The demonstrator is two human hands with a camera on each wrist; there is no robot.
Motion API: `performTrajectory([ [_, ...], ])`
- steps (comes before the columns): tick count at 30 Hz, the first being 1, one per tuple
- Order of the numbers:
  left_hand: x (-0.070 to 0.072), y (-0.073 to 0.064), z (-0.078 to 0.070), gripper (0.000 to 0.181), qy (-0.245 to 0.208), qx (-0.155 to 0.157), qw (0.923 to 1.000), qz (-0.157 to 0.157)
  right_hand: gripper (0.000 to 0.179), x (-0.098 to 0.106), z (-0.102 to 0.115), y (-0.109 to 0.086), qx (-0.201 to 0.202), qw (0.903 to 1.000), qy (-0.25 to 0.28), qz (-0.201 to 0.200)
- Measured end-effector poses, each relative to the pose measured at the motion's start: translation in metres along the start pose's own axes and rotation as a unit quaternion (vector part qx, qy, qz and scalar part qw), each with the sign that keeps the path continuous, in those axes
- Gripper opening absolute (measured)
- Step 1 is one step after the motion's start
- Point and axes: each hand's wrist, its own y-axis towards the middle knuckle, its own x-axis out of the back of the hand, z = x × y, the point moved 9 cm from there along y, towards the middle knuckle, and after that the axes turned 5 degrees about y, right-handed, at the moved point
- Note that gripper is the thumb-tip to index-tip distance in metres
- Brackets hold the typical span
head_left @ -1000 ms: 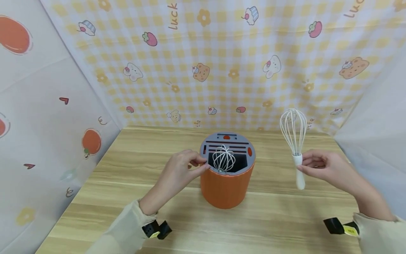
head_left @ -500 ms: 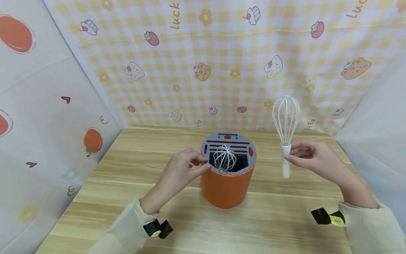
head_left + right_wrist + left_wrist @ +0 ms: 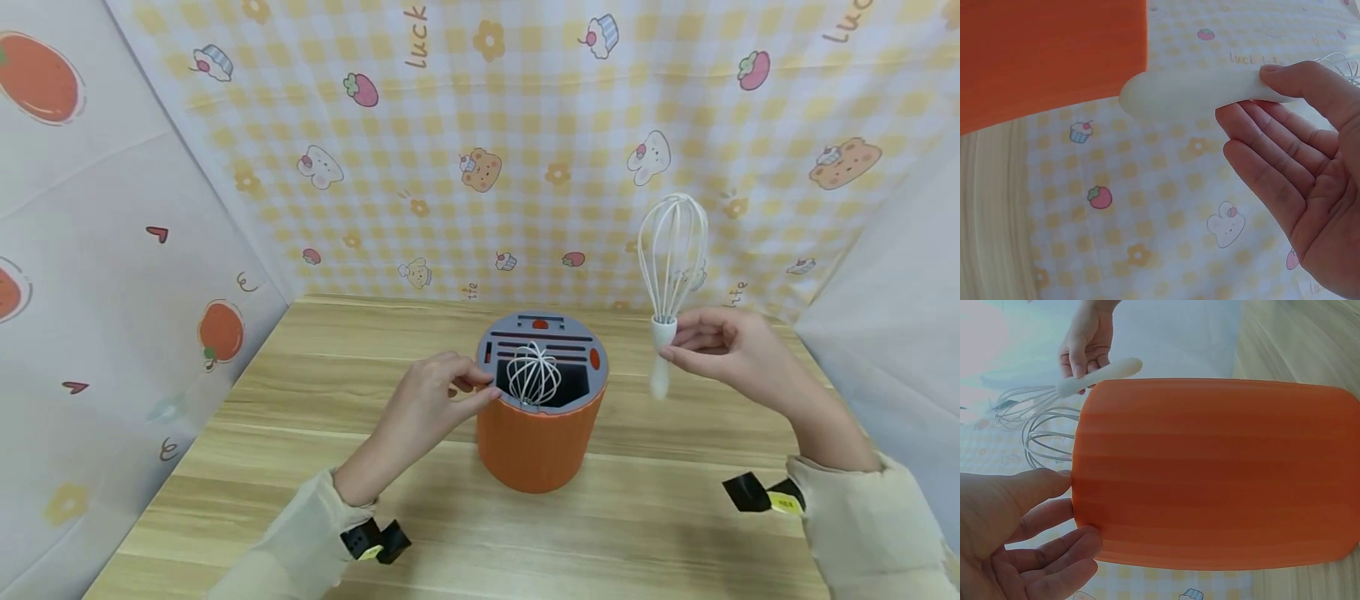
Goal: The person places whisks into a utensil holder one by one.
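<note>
An orange round utensil holder (image 3: pixel 536 450) with a grey slotted top stands upright on the wooden table. Thumb and index finger of my left hand (image 3: pixel 431 404) pinch its rim at the front left, seen close up along the orange wall (image 3: pixel 1210 475) in the left wrist view. Inside the large dark opening sits one whisk (image 3: pixel 533 375), wires up, its handle hidden. To the right, my right hand (image 3: pixel 731 350) holds a second white whisk (image 3: pixel 663 333) upright above the table, thumb and fingertips on the upper handle (image 3: pixel 1197 94), wires pointing up.
Narrow slots (image 3: pixel 540 336) and orange inserts mark the back of the holder's top. The wooden table (image 3: pixel 337 358) meets a yellow checked cloth (image 3: pixel 525 125) behind, with white printed cloth (image 3: pixel 112 333) on the left and pale cloth on the right.
My right hand has moved left and upward with its whisk, closer to the holder. My left hand stays at the rim, and the holder and the whisk inside keep their place.
</note>
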Motion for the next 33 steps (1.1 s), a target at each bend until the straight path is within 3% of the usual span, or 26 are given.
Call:
performTrajectory([
  [15, 0.001, -0.001, -0.001, 0.009, -0.004, -0.004, 1.0, -0.003, 0.018, -0.012, 0.027, 0.023, 0.047, 0.9974, 0.053, 0.01],
  [22, 0.001, 0.0, -0.001, 0.008, 0.002, -0.007, 1.0, -0.002, 0.017, -0.02, 0.031, 0.032, 0.04, 0.9975, 0.056, 0.017],
  [33, 0.0, 0.0, 0.001, 0.009, -0.005, -0.006, 1.0, 0.003, 0.02, -0.043, 0.035, 0.05, 0.041, 0.9924, 0.088, 0.076],
])
